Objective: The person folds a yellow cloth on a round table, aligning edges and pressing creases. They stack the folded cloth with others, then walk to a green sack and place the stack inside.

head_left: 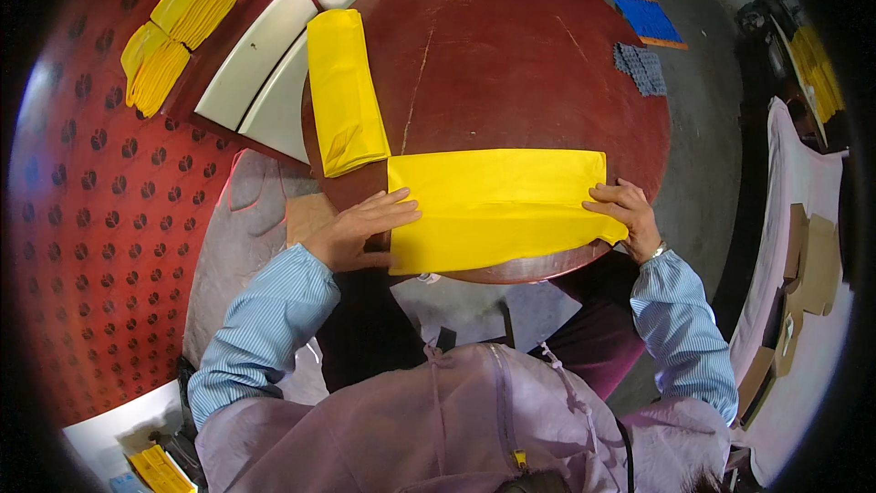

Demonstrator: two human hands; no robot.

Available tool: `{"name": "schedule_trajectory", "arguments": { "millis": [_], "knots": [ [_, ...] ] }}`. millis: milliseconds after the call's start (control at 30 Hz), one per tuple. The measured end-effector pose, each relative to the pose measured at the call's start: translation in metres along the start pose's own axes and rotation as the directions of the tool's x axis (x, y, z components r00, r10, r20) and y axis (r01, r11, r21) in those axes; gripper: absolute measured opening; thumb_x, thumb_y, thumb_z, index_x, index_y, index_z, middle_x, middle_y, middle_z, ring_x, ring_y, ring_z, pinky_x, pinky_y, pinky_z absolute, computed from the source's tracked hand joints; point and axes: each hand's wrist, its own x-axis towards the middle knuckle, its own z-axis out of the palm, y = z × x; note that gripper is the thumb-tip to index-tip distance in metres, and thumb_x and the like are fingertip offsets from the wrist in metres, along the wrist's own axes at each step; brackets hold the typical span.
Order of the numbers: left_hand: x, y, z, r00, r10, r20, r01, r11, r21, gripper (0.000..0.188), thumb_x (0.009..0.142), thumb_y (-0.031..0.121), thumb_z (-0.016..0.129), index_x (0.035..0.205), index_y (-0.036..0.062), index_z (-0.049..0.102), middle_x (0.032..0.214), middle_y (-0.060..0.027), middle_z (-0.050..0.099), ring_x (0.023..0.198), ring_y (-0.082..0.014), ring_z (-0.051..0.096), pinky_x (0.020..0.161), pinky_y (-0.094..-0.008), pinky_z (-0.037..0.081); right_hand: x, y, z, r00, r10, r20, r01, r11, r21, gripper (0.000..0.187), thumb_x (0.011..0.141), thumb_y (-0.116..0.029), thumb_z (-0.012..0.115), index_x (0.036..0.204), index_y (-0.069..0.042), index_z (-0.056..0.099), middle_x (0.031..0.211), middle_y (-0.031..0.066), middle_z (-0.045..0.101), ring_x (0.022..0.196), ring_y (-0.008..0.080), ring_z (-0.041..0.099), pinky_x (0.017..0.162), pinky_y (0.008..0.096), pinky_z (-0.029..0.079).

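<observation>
The sheet (497, 205) lay on the desk (497, 64), seemingly unfinished; the pile (344, 82) beside it looked done. The left hand (359, 230) spread its fingers (392, 215), gripping nothing; the right hand (631, 216) curled at the far edge, grip unclear.

The head view looks steeply down and forward from the wearer's head, near enough that the left hand (354, 234) and right hand (636, 217) flank mid-frame, the round table (493, 64) spans upper centre and the lavender garment (374, 434) fills the bottom (fisheye curvature blackens the corners).
</observation>
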Motion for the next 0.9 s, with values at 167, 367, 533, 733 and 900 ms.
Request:
{"name": "schedule_trajectory", "arguments": {
  "millis": [167,367,533,733,900],
  "knots": [
    [-0.007,0.000,0.003,0.999,-0.041,-0.009,0.041,0.999,-0.021,0.095,0.078,0.013,0.095,0.161,0.0157,0.049,0.167,-0.0099,0.049,0.156,-0.0343,0.043,0.132,-0.0597,0.022,0.003,0.007,0.000,0.989,0.149,0.028,-0.151,0.983,0.106,0.028,0.092,-0.019,0.081,0.120,-0.017,0.084,0.130,0.0046,0.076,0.125,0.0269,0.066,0.115,0.0495,0.041],
    [-0.005,0.001,0.036,0.979,-0.073,-0.191,0.082,0.996,0.042,0.085,0.079,0.016,0.092,0.155,0.0115,0.056,0.161,-0.0092,0.056,0.157,-0.0318,0.042,0.130,-0.0640,0.022,0.004,0.013,0.001,0.987,0.158,-0.005,-0.156,0.976,0.151,0.027,0.092,-0.019,0.082,0.119,-0.015,0.084,0.125,0.0054,0.078,0.120,0.0271,0.067,0.113,0.0463,0.044],
    [0.003,0.003,0.053,0.919,-0.076,-0.386,0.080,0.997,-0.006,0.059,0.086,0.004,0.084,0.142,0.0156,0.070,0.145,-0.0085,0.070,0.153,-0.0311,0.049,0.130,-0.0650,0.023,0.006,0.003,0.003,0.987,0.159,-0.037,-0.150,0.972,0.182,0.034,0.089,-0.019,0.086,0.124,-0.016,0.083,0.125,0.0054,0.078,0.118,0.0269,0.068,0.112,0.0462,0.043],
    [0.010,-0.002,0.060,0.904,-0.006,-0.427,0.085,0.982,0.166,0.038,0.090,0.004,0.081,0.124,0.0210,0.080,0.132,-0.0052,0.077,0.146,-0.0296,0.057,0.130,-0.0617,0.025,0.005,-0.009,0.009,0.993,0.105,-0.052,-0.103,0.994,0.042,0.039,0.083,-0.018,0.090,0.122,-0.022,0.085,0.131,0.0041,0.078,0.126,0.0263,0.065,0.124,0.0568,0.031],
    [0.015,-0.003,0.062,0.838,-0.184,-0.513,0.128,0.981,-0.143,0.016,0.095,0.005,0.078,0.107,0.0140,0.081,0.124,-0.0054,0.080,0.140,-0.0289,0.062,0.131,-0.0615,0.021,-0.003,0.007,0.014,0.983,0.184,-0.022,-0.180,0.976,0.124,0.026,0.090,-0.017,0.084,0.115,-0.024,0.087,0.134,0.0001,0.077,0.124,0.0232,0.065,0.129,0.0611,0.023]
  ]
}}
